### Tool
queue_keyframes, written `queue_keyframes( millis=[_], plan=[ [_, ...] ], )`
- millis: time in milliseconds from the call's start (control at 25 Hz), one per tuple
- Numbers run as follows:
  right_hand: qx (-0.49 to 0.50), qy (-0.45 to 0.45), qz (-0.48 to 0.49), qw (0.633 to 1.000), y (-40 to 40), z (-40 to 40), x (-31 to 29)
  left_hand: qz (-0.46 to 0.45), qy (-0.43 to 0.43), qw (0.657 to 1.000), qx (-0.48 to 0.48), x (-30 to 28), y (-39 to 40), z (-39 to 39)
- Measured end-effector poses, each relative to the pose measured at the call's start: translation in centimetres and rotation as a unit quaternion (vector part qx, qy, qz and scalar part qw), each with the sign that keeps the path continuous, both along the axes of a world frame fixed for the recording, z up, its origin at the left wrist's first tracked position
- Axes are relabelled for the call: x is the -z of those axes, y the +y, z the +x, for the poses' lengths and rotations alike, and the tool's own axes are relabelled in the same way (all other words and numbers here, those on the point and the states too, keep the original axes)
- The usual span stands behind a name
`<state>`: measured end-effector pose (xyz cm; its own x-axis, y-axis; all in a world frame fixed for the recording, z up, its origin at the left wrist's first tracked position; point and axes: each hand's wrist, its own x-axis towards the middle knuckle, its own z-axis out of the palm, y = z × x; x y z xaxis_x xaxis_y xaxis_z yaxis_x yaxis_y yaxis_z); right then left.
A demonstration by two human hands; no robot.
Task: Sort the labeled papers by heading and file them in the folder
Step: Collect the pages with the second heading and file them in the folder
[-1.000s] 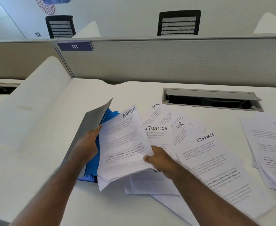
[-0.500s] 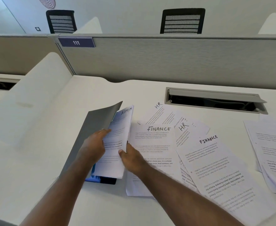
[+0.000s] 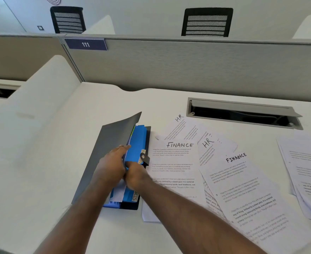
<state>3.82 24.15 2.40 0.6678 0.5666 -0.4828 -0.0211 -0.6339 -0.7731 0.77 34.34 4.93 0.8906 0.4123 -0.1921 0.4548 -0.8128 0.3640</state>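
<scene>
On the white bench (image 3: 41, 180), left of centre, lies the folder (image 3: 114, 143) with its grey cover lifted and leaning left, blue dividers (image 3: 137, 143) exposed inside. Both hands meet at its open mouth. The left hand (image 3: 110, 165) reaches in under the raised cover, fingers fairly straight and pointing far, pressed along the left face of the blue dividers. The right hand (image 3: 135, 176) sits just beside it, touching it — its thumb lies on the blue divider stack, but whether its fingers curl round anything I cannot tell, since they are hidden. A white sheet edge (image 3: 117, 196) shows inside the folder below the wrists.

Just right of the folder, touching its dark edge, lies a sheet headed FINANCE (image 3: 176, 162). Farther right are two sheets headed HR (image 3: 180, 125) (image 3: 211, 143) and a second FINANCE sheet (image 3: 242, 184), overlapping in a loose fan. Another paper pile (image 3: 305, 171) lies well apart at the right edge — its heading unreadable.
</scene>
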Motion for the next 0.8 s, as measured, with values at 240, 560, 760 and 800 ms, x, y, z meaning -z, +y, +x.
queue_keyframes(
  millis=[240, 560, 760, 800],
  plan=[
    [0.023, 0.051, 0.006, 0.998, -2.6, 1.4, 1.1, 0.045, 0.048, 0.998, -0.017, 0.6, -1.1, -0.7],
    [0.004, 0.085, 0.034, 0.996, -7.2, 1.7, 1.2, 0.102, 0.105, 0.989, -0.013, 4.8, -1.5, -0.9],
    [0.039, 0.055, 0.044, 0.997, -12.2, 2.3, 2.0, -0.039, -0.026, 0.983, -0.179, 4.5, -2.3, 0.0],
    [0.056, 0.037, 0.044, 0.997, -14.2, 2.7, 2.1, -0.049, -0.071, 0.975, -0.205, 4.0, -2.7, 0.2]
  ],
)
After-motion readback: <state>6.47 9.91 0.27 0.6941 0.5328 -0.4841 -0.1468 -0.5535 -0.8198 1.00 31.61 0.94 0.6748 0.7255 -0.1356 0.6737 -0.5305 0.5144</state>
